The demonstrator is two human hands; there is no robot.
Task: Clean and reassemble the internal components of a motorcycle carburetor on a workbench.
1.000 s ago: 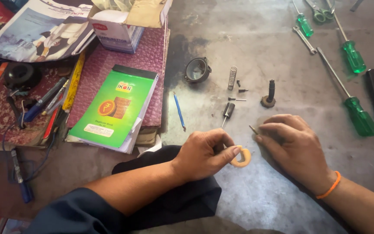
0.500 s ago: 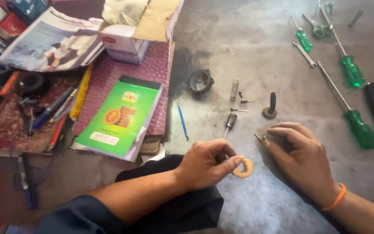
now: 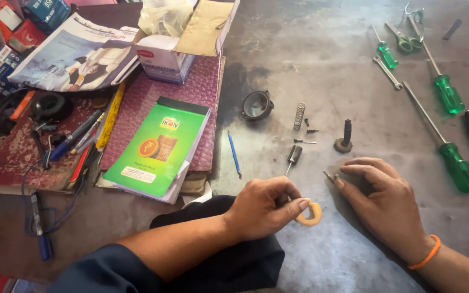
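A: Item one; your left hand (image 3: 261, 209) pinches a tan ring (image 3: 311, 214) at its near-left edge, low on the bench (image 3: 321, 59), near centre; your right hand (image 3: 386, 203) pinches a small pin (image 3: 329, 176) just beside it.

B: Handling?

A: Light, likely soft and thin; hold its rim, gently.

B: Packages?

A: Green booklet (image 3: 156, 146), rectangular, left; white open carton (image 3: 177, 46), far left; no sign read.

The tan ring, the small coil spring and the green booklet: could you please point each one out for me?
Tan ring (image 3: 311, 215), head view, on its visible right arc beside the left fingers.
Coil spring (image 3: 299, 115), head view, mid-length of the coils.
Green booklet (image 3: 156, 146), head view, centre of the front cover.
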